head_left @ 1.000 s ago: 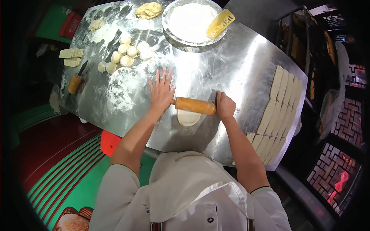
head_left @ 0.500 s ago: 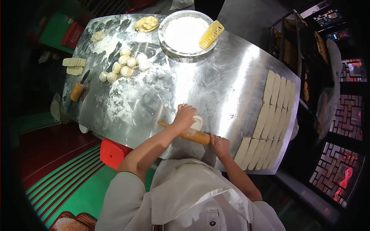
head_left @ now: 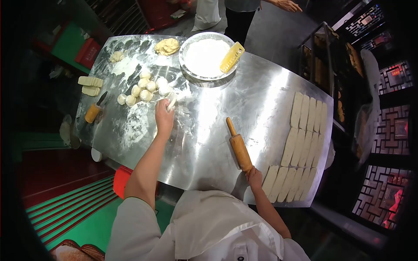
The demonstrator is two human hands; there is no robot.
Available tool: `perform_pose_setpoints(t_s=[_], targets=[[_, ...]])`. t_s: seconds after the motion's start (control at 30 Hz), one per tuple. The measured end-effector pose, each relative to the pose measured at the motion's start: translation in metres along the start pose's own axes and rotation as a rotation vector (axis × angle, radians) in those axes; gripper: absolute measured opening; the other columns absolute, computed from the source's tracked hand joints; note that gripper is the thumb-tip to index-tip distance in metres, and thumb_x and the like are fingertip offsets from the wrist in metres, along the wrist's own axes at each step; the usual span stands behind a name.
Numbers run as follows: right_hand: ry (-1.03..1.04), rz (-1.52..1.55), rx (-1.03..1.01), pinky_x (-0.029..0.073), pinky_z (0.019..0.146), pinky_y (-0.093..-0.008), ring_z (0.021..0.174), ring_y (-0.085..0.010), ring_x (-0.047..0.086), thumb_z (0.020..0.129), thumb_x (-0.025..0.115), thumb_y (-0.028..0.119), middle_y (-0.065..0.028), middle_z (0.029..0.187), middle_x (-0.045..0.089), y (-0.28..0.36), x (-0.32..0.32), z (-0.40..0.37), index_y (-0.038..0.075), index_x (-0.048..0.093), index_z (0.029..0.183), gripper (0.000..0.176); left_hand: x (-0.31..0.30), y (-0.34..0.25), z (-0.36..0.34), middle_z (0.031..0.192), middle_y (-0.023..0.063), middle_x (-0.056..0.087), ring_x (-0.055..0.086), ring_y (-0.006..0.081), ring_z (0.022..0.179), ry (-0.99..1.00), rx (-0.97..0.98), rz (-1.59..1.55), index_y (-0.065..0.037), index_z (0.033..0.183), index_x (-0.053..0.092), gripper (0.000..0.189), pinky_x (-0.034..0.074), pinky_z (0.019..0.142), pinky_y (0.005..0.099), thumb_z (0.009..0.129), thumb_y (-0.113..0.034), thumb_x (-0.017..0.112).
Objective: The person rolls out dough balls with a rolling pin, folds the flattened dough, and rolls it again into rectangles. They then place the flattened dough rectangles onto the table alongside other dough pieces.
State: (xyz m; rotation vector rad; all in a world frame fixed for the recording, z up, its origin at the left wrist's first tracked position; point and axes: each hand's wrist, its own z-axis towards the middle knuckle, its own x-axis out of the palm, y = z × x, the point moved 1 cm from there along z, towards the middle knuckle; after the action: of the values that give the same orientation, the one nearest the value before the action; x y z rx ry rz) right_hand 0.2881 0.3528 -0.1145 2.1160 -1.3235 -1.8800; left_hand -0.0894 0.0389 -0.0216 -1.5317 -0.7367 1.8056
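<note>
My left hand [head_left: 163, 115] reaches out over the floured steel table [head_left: 209, 130] and holds a flattened dough piece [head_left: 172, 101], right beside a cluster of several small dough balls [head_left: 143, 89]. My right hand [head_left: 254, 177] grips the near handle of the wooden rolling pin [head_left: 238, 147], which lies on the table pointing away from me. To the right of the pin lie rows of several long flat dough strips [head_left: 300, 139].
A round metal bowl of flour [head_left: 204, 56] with a yellow scraper [head_left: 231, 57] stands at the far edge, a dough lump [head_left: 167, 46] beside it. At the left lie a knife [head_left: 94, 110] and stacked dough strips [head_left: 90, 85]. A person [head_left: 237, 13] stands beyond the table.
Rolling has stopped. My left hand has lifted the flattened dough and carried it far-left to the dough balls. My right hand has swung the pin round and keeps its near handle.
</note>
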Motion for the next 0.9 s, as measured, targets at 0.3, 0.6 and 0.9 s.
perform_pose_setpoints(t_s=[0.3, 0.6, 0.9], targets=[[-0.012, -0.231, 0.023, 0.051, 0.057, -0.0460, 0.059, -0.0349, 0.065, 0.101, 0.047, 0.030, -0.0176, 0.067, 0.066, 0.058, -0.077, -0.002, 0.006, 0.070, 0.084, 0.037, -0.002, -0.039, -0.196, 0.126, 0.0115, 0.056, 0.048, 0.0340, 0.124, 0.714, 0.430, 0.044, -0.007, 0.105, 0.060, 0.029, 0.034, 0.109, 0.0485, 0.079, -0.009, 0.071], [0.074, -0.277, -0.316, 0.052, 0.053, -0.0463, 0.055, -0.0351, 0.064, 0.100, 0.048, 0.029, -0.0156, 0.063, 0.065, 0.104, -0.006, 0.031, 0.008, 0.069, 0.082, 0.035, -0.005, 0.005, -0.146, 0.160, 0.0121, 0.030, 0.024, 0.0332, 0.148, 0.575, 0.330, 0.583, -0.017, 0.151, 0.040, 0.066, 0.012, 0.116, 0.0627, 0.090, -0.030, 0.061], [-0.062, -0.264, -0.278, 0.050, 0.056, -0.0465, 0.059, -0.0338, 0.063, 0.099, 0.050, 0.029, -0.0146, 0.065, 0.064, 0.128, -0.008, 0.082, 0.008, 0.065, 0.074, 0.036, -0.006, 0.001, -0.143, 0.160, 0.0107, 0.030, 0.025, 0.0329, 0.147, 0.496, 0.251, 0.615, -0.015, 0.148, 0.043, 0.063, 0.010, 0.118, 0.0614, 0.090, -0.031, 0.061]])
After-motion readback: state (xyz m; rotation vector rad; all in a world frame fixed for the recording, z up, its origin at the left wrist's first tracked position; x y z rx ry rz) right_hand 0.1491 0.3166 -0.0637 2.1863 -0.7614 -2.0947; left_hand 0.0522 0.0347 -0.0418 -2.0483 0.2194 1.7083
